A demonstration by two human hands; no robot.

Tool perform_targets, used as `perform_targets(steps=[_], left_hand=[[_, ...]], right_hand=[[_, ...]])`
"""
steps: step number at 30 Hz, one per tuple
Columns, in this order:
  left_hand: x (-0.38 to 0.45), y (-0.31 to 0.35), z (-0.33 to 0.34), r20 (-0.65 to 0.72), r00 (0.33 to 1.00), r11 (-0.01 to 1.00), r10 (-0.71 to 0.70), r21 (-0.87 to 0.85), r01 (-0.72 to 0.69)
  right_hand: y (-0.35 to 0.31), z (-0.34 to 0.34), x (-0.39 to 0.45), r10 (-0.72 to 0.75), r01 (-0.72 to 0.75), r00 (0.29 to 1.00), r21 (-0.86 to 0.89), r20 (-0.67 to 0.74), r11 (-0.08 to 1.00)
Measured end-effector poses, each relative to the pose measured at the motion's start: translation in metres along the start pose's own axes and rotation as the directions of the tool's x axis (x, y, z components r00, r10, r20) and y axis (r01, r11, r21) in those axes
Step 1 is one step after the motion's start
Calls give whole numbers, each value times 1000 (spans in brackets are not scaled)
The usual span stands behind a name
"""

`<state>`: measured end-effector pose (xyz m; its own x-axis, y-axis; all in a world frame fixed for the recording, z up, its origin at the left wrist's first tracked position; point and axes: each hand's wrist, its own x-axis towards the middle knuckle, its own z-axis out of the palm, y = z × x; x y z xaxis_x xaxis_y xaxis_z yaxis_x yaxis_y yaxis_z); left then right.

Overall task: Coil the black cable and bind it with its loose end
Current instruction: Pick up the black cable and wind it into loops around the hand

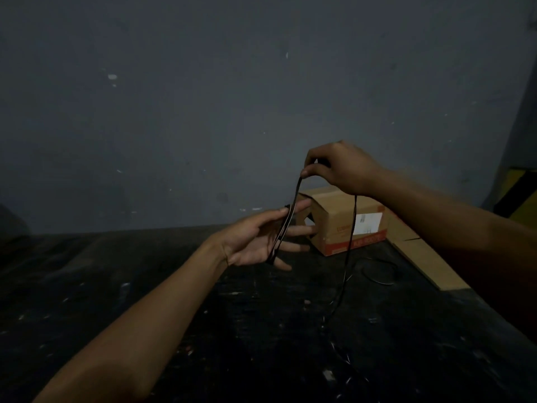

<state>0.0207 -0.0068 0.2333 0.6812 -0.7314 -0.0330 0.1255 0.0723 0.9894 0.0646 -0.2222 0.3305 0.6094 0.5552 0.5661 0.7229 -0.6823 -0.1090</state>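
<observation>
The black cable (pixel 352 228) runs in a few turns across the palm of my left hand (pixel 261 239), between the thumb and the straight fingers. From there it rises to my right hand (pixel 340 168), which pinches it between thumb and fingertips above and to the right. Beyond that pinch the cable hangs down in front of the cardboard box and trails over the dark floor, with a loose loop lying near the box.
A cardboard box (pixel 343 225) lies on its side against the grey wall (pixel 203 112). A flat strip of cardboard (pixel 427 257) lies to its right. A yellow and black striped post (pixel 517 196) stands at the far right. The floor (pixel 145 271) is dark and speckled.
</observation>
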Motion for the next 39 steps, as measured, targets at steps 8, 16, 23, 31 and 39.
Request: perform_targets(steps=[8, 16, 23, 31, 39], left_hand=[[-4, 17, 10, 146, 983, 990, 107, -103, -92], [-5, 39, 15, 153, 964, 975, 219, -78, -209], [-7, 53, 5, 90, 955, 954, 283, -126, -271], [-7, 54, -16, -83, 950, 943, 301, -125, -310], [-14, 29, -38, -260, 939, 966, 227, -66, -252]], right_hand=[[18, 28, -6, 123, -115, 990, 110, -72, 987], [15, 115, -52, 288, -339, 926, 203, 245, 919], [-37, 147, -84, 118, -267, 923, 387, 366, 883], [-87, 134, -90, -10, -146, 922, 369, 388, 918], [-108, 84, -77, -126, 24, 870, 215, 476, 976]])
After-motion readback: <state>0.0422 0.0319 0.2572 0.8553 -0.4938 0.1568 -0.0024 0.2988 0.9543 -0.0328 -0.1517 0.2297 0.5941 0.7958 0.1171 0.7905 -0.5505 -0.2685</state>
